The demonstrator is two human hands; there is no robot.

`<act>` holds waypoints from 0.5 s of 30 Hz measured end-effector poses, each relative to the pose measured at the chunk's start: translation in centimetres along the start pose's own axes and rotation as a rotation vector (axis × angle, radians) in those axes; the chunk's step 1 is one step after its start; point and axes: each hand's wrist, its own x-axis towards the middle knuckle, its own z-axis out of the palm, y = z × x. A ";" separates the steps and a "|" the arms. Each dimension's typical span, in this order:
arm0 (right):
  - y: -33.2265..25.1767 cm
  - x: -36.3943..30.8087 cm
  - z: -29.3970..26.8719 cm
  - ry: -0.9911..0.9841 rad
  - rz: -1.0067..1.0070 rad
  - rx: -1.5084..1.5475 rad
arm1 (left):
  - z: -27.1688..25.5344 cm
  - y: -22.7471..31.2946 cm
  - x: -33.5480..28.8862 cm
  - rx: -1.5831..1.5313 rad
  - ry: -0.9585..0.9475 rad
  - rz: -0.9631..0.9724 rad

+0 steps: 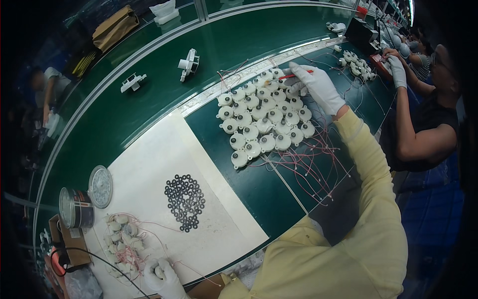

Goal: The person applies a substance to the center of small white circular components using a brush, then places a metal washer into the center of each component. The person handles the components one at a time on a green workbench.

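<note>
My right hand [318, 88], in a white glove, pinches a thin red-handled stick [298, 74] over the far side of a block of round white motors [267, 103]. The stick's tip is too small to make out. The motors stand close together in rows, most with a dark hub on top, and their pink and white wires [311, 164] trail to the right. At the near edge, my gloved left hand [167, 280] is closed around a whitish round motor [159, 271], partly hidden by the fingers. Beside it lies a loose pile of similar motors [119, 239] with tangled wires.
Black rings [184, 203] lie grouped on a white sheet [149, 154]. An open tin [75, 207] and its lid [101, 187] stand left, near a cardboard box [72, 246]. Two white parts lie on the green conveyor [164, 65]. A gloved co-worker [423, 109] sits at the right.
</note>
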 end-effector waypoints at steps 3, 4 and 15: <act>0.2 -0.4 -0.1 0.006 0.019 -0.013 | 0.0 -0.2 0.0 -0.024 -0.001 -0.035; 0.3 -0.5 -0.1 0.011 0.027 -0.016 | 0.0 -0.2 -0.1 -0.028 0.002 -0.032; 0.5 -1.0 -0.8 0.026 0.056 0.025 | 0.3 0.5 0.0 0.048 0.038 0.011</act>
